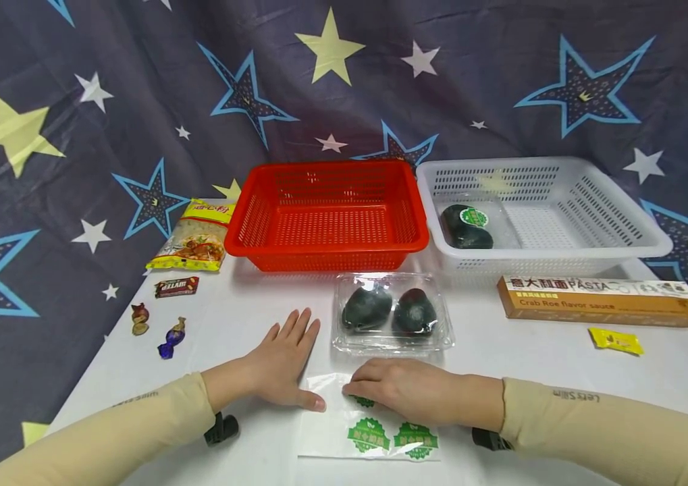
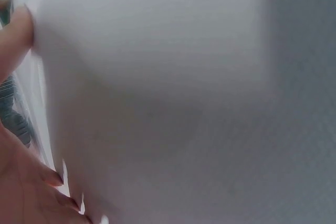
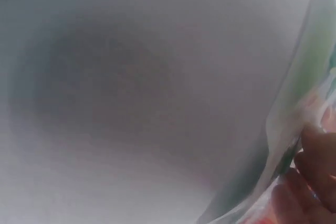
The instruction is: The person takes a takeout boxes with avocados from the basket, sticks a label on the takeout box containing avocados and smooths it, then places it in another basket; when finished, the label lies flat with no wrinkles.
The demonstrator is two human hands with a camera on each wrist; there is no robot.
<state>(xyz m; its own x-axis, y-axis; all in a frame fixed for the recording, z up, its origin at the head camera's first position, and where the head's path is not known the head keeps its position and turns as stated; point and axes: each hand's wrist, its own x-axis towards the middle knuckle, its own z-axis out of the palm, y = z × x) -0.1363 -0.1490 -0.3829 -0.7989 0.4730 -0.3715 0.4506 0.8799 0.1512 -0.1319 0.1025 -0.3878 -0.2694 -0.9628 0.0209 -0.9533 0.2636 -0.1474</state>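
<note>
Star-printed dark cloth [image 1: 149, 88] rises beyond both hands, and a white table [image 1: 501, 354] lies under them. Right hand [image 1: 401, 388] has its fingers curled at the upper part of a sticker sheet [image 1: 325, 432], seeming to pinch it at a green sticker [image 1: 364, 401] half hidden by the fingertips; whether the sticker itself is gripped cannot be told. Left hand [image 1: 279, 368] lies palm down with fingers straight and spread, gripping nothing, its thumb at the sheet's left edge. Thus the sheet sits between the hands and toward the body, its long axis running roughly left to right, with two more stickers [image 1: 369, 435] on the near side of the right hand's fingers.

Straight ahead of the right hand, just past its knuckles, stands a clear box [image 1: 392, 345] holding two dark avocados [image 1: 366, 308], its long side crosswise; the left fingertips point past its left side, near it. Farther ahead is a red basket [image 1: 327, 260]; ahead and to the right, a white basket [image 1: 550, 254] holds a similar box bearing a round sticker [image 1: 474, 217]. Well right of the right hand lie a pasta box [image 1: 605, 304] and a yellow packet [image 1: 616, 341]. Ahead and left of the left hand are wrapped sweets [image 1: 172, 336], a wrapped bar [image 1: 176, 287] and a food bag [image 1: 194, 236].
</note>
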